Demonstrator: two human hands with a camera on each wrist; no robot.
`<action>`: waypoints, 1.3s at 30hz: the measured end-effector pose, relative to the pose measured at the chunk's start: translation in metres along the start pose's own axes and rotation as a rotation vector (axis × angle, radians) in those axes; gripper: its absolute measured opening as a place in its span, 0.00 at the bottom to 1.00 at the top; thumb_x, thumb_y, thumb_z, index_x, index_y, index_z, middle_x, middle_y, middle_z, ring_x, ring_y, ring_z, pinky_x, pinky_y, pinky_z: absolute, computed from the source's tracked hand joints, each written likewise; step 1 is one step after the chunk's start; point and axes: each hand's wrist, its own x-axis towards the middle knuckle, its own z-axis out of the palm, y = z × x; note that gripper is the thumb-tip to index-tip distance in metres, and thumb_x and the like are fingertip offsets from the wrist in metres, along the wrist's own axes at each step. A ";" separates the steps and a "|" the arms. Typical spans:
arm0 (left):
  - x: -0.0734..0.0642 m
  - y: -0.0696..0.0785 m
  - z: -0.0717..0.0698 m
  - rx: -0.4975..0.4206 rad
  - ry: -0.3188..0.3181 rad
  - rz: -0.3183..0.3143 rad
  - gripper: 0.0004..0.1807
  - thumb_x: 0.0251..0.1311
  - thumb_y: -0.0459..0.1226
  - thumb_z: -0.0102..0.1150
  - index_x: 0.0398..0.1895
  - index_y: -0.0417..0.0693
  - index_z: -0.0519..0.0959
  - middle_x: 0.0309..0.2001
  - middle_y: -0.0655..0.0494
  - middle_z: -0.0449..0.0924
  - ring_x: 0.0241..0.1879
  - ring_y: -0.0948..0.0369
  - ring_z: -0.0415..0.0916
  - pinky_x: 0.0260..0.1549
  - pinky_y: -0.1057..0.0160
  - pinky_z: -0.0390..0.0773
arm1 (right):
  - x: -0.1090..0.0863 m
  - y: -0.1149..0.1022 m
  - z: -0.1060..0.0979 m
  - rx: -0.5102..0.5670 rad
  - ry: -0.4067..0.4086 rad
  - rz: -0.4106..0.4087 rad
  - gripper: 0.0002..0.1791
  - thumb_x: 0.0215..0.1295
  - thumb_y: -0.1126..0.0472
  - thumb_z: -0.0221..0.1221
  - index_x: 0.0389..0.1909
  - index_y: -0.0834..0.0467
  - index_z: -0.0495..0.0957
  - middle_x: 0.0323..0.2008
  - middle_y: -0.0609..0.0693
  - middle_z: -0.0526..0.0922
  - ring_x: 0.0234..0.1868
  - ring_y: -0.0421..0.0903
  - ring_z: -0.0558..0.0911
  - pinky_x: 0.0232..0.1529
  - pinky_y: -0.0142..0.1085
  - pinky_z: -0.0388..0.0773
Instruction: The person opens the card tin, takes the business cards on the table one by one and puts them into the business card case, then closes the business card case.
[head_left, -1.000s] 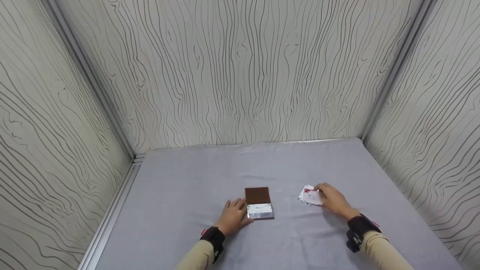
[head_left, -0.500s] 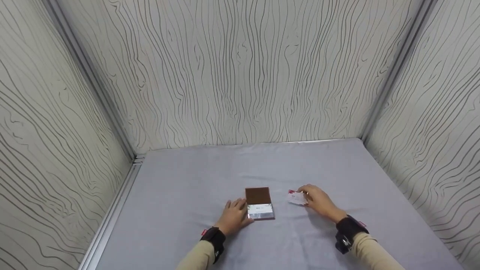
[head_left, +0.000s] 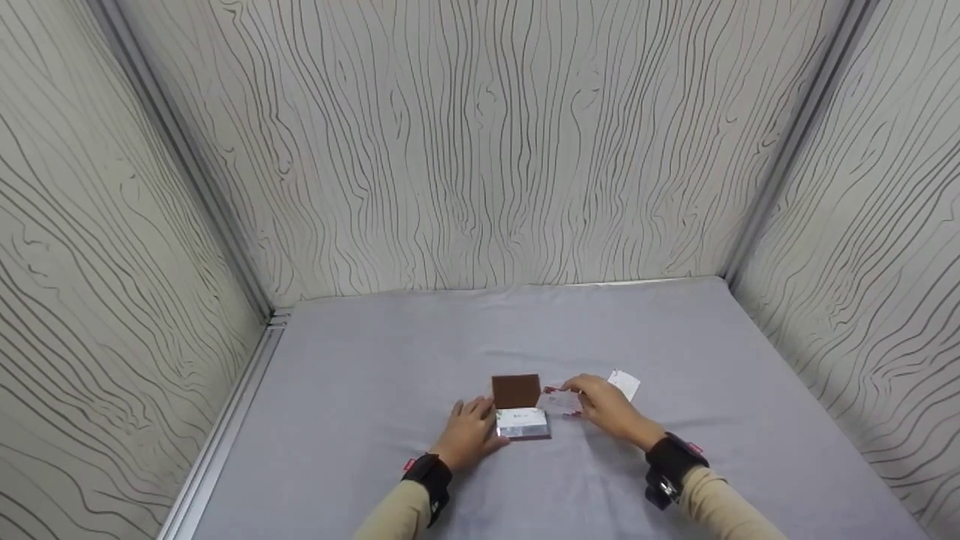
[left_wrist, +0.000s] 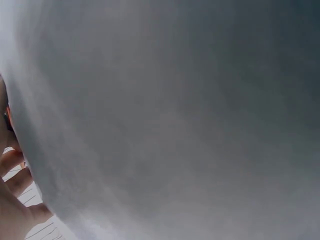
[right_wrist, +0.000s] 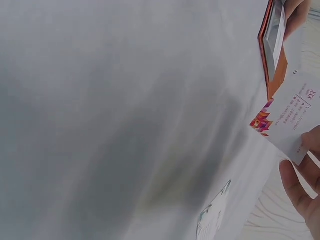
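Observation:
A brown business card holder [head_left: 516,391] lies unfolded on the cloth, one half tilted up. A white card [head_left: 523,418] shows in its clear pocket. My left hand [head_left: 466,433] rests at the holder's left side, fingers along the edge and thumb by the lower corner. In the left wrist view only part of that hand [left_wrist: 17,195] appears. Just right of the holder, my right hand [head_left: 606,406] pinches a white business card [right_wrist: 295,112] with red and purple corner patterns. Another white card [head_left: 624,383] lies on the cloth beyond my right hand.
Grey cloth [head_left: 375,360] with slight wrinkles covers the table. Pale panels with dark wavy lines [head_left: 480,150] rise behind and on both sides. A metal rail [head_left: 217,435] runs along the left edge.
My right hand has moved left to the holder with the pinched card, leaving another card on the cloth. The holder's upper half looks more raised. My left hand has stayed in place.

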 end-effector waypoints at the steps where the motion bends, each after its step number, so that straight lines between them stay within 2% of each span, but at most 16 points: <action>1: 0.000 0.000 0.000 0.000 0.000 -0.001 0.36 0.66 0.59 0.54 0.63 0.38 0.75 0.67 0.45 0.70 0.66 0.48 0.66 0.63 0.39 0.64 | 0.002 -0.002 0.002 0.005 -0.002 -0.002 0.19 0.56 0.82 0.55 0.45 0.63 0.81 0.42 0.56 0.84 0.44 0.54 0.82 0.46 0.50 0.79; 6: 0.000 0.000 -0.001 0.000 -0.016 -0.012 0.37 0.66 0.59 0.54 0.64 0.39 0.75 0.67 0.45 0.69 0.67 0.48 0.66 0.64 0.40 0.63 | 0.010 -0.010 0.009 0.046 0.012 -0.019 0.20 0.56 0.82 0.56 0.47 0.63 0.81 0.43 0.56 0.84 0.45 0.54 0.83 0.46 0.49 0.80; 12: 0.000 0.001 -0.002 0.011 0.002 0.001 0.36 0.65 0.59 0.55 0.63 0.38 0.76 0.67 0.45 0.70 0.66 0.48 0.67 0.63 0.40 0.64 | 0.019 -0.020 0.018 0.108 0.020 -0.026 0.21 0.56 0.82 0.58 0.50 0.64 0.80 0.47 0.57 0.84 0.47 0.54 0.83 0.48 0.47 0.81; 20: 0.000 0.000 -0.001 0.037 0.019 0.032 0.34 0.66 0.58 0.55 0.62 0.39 0.77 0.65 0.45 0.71 0.65 0.48 0.68 0.61 0.40 0.67 | 0.024 -0.027 0.029 0.125 -0.001 -0.060 0.19 0.57 0.81 0.61 0.47 0.63 0.82 0.44 0.55 0.85 0.45 0.52 0.84 0.48 0.45 0.81; 25: 0.000 -0.002 -0.001 0.051 0.028 0.043 0.34 0.66 0.58 0.55 0.61 0.39 0.77 0.65 0.45 0.72 0.64 0.48 0.69 0.60 0.40 0.68 | 0.024 -0.028 0.031 0.134 -0.033 -0.043 0.17 0.59 0.79 0.60 0.46 0.62 0.83 0.44 0.53 0.86 0.46 0.51 0.84 0.49 0.47 0.80; 29: 0.001 -0.002 0.001 0.053 0.033 0.042 0.34 0.66 0.58 0.55 0.62 0.39 0.77 0.65 0.45 0.72 0.64 0.48 0.69 0.60 0.40 0.68 | 0.024 -0.028 0.032 0.113 -0.047 -0.037 0.16 0.61 0.78 0.59 0.47 0.60 0.84 0.45 0.52 0.86 0.46 0.50 0.84 0.50 0.47 0.80; 34: 0.001 -0.002 0.001 0.047 0.040 0.045 0.33 0.66 0.58 0.55 0.61 0.40 0.78 0.64 0.45 0.72 0.64 0.48 0.69 0.60 0.40 0.68 | 0.019 -0.026 0.041 0.015 -0.039 -0.068 0.18 0.58 0.77 0.60 0.47 0.59 0.83 0.42 0.51 0.84 0.45 0.49 0.82 0.48 0.45 0.80; 39: 0.001 -0.001 -0.001 0.051 0.019 0.034 0.35 0.66 0.59 0.54 0.62 0.40 0.77 0.65 0.45 0.72 0.65 0.49 0.68 0.61 0.40 0.67 | 0.012 -0.024 0.049 -0.019 -0.063 -0.026 0.19 0.61 0.72 0.62 0.54 0.58 0.80 0.48 0.51 0.78 0.51 0.51 0.78 0.52 0.46 0.78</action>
